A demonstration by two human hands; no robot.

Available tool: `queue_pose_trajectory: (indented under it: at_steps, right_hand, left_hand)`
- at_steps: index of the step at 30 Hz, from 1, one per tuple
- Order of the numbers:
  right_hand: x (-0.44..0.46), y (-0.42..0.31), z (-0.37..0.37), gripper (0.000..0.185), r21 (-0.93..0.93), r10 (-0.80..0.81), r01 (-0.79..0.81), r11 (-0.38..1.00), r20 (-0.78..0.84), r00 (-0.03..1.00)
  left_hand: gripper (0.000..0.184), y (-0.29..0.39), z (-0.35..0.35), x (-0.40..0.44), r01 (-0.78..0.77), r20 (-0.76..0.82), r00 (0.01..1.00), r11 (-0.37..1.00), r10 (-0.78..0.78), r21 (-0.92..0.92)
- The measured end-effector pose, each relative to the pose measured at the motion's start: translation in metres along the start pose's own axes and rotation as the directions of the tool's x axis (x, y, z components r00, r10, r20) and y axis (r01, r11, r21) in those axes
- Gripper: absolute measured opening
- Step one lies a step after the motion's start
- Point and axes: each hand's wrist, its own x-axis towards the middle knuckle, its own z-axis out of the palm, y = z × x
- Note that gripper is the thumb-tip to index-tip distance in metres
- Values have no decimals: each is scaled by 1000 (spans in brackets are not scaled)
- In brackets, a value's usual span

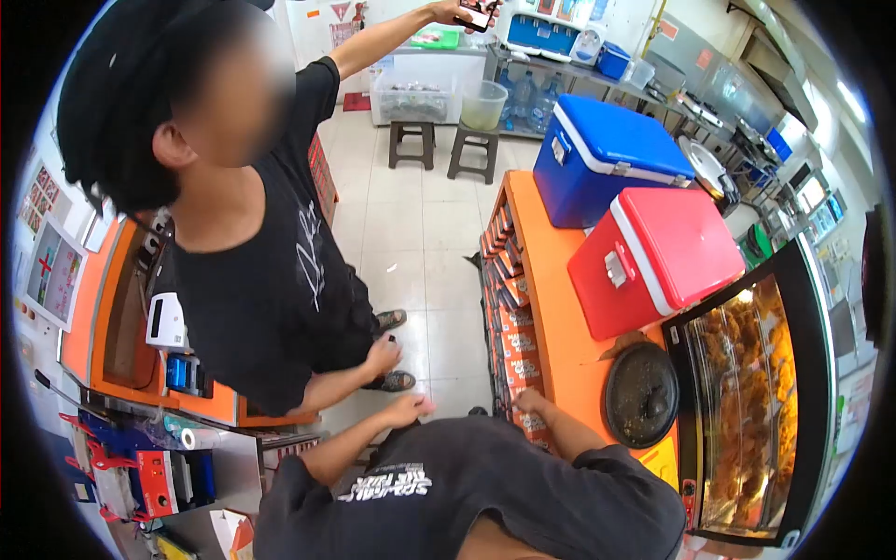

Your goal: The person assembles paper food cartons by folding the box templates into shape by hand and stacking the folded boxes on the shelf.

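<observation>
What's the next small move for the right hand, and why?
Probably ease the right hand onto one of the orange-printed boxes: it is right beside the stack, though contact is unclear, and the left hand appears empty, available to support.

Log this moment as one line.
left hand: nothing visibly held | right hand: near boxes, contact unclear | co-worker: holds phone | red cooler, blue cooler: on counter, lids shut

Bright; tube light upper right; display case glowing; edges curved, corners black.
</observation>
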Motion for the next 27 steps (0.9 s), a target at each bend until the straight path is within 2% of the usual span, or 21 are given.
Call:
queue_pose_trajectory:
  at_steps: [1,2,3,4,5,6,7,8,9,10,11,12,13,16,18,20,21,24,26,27]
  right_hand:
    - [10,6,11,37,-215,-224,229,949,51,973]
    - [21,13,22,33,-402,-417,443,801,156,895]
    - [22,4,24,29,-83,-85,97,992,139,987]
    - [20,-4,27,29,232,243,-296,927,231,942]
    - [38,10,56,29,89,64,-85,992,214,975]
    - [60,26,77,30,-55,-119,135,989,225,967]
    - [45,6,62,29,6,-4,2,1000,221,975]
    - [51,1,70,28,-19,-67,71,997,164,984]
    - [57,-4,79,29,-51,-129,135,990,105,986]
    - [81,11,114,30,-200,-374,371,907,25,927]
    - [63,-10,86,31,-11,-197,198,980,81,977]
    - [48,-34,71,32,167,-27,-2,986,171,985]
    - [42,-44,71,37,61,-70,67,996,47,996]
    - [13,-71,44,41,132,-109,109,985,-7,994]
    - [-11,-87,25,42,184,-1,-19,983,111,994]
    - [-1,-66,59,47,108,-8,12,994,-41,999]
    - [-7,-60,70,48,11,-28,30,999,-126,992]
    - [-62,-76,62,44,175,138,-122,977,-83,987]
    - [-78,-74,77,41,164,214,-213,963,11,977]
    - [-84,-69,91,39,153,250,-257,954,61,966]
  left_hand:
    - [40,-22,6,-6,80,35,996,996,-78,-44]
    - [43,-39,9,-12,163,74,985,983,-157,-89]
    - [43,-36,9,-28,218,7,976,976,-218,-17]
    - [44,-32,10,-45,277,-63,960,960,-274,47]
    - [44,-54,15,-56,352,-123,933,930,-339,107]
    - [44,-76,24,-67,428,-186,898,889,-399,163]
    - [43,-73,33,-82,519,-273,845,829,-460,209]
    - [42,-70,40,-99,607,-362,781,756,-509,247]
    - [45,-95,53,-112,629,-372,752,760,-544,162]
    - [48,-126,68,-126,646,-375,724,760,-579,74]
    - [48,-142,80,-134,666,-365,709,742,-603,68]
    - [48,-155,93,-145,689,-352,692,722,-630,64]
    - [48,-166,110,-158,712,-337,675,700,-657,61]
    - [45,-219,150,-180,549,-231,835,729,-500,409]
    - [45,-235,159,-183,468,-89,874,782,-477,411]
    - [45,-250,162,-190,325,-48,934,787,-354,524]
    - [46,-253,157,-189,246,-22,958,784,-285,570]
    - [35,-274,125,-182,488,-95,849,704,-519,516]
    - [36,-292,98,-188,350,-161,932,689,-325,635]
    - [37,-281,88,-194,398,-208,915,700,-345,593]
